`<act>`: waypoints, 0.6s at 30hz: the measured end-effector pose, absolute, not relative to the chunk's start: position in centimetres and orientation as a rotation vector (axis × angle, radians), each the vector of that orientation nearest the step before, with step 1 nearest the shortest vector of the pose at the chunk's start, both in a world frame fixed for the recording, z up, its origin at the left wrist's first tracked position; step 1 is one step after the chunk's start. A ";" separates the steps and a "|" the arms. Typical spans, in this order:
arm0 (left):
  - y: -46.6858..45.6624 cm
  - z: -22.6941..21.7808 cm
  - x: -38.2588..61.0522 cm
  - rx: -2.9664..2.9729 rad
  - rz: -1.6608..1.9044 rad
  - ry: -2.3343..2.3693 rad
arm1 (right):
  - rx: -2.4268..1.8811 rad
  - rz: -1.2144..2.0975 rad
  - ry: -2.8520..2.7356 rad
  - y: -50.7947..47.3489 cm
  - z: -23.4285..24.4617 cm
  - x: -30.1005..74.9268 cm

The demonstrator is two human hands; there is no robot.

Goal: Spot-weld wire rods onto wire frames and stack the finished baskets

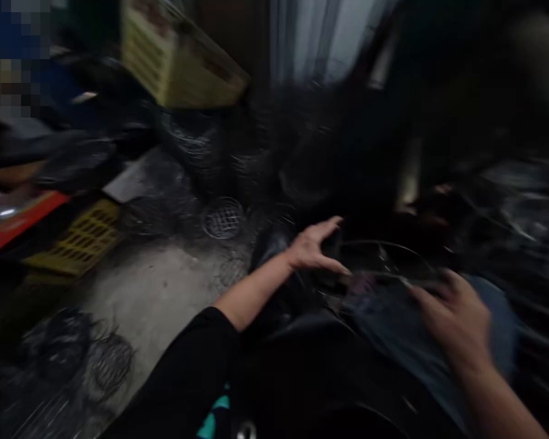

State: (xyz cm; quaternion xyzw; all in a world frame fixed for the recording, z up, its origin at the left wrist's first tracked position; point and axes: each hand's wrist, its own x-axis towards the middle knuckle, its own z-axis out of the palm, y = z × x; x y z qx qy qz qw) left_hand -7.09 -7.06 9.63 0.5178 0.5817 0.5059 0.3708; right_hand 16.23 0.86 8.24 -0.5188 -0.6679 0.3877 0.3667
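My left hand [312,247] is open, with thumb and fingers spread apart, beside the left end of a thin wire ring [396,245]. My right hand [462,320] is closed on the right side of that ring, its thumb pointing left along it. The ring hangs over my lap, above a denim-clad leg [379,320]. Motion blur and darkness hide the ring's finer parts and what lies just behind it.
Round wire grids [222,217] lie on the floor ahead. At the left are a yellow crate [85,238], a red-edged object [22,222] and wire bundles [110,366]. A tilted yellow crate [196,76] stands further back. More wirework [540,213] lies at the right.
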 end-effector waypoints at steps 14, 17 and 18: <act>-4.0 5.6 -7.7 1.626 1.072 1.707 | -1.381 1.417 -1.202 0.2 4.8 19.7; -3.5 5.3 -8.1 1.624 0.999 1.747 | -1.463 1.546 -1.327 -0.6 4.7 22.3; -3.3 5.1 -8.2 1.603 0.985 1.754 | -1.466 1.560 -1.369 -0.6 4.9 23.3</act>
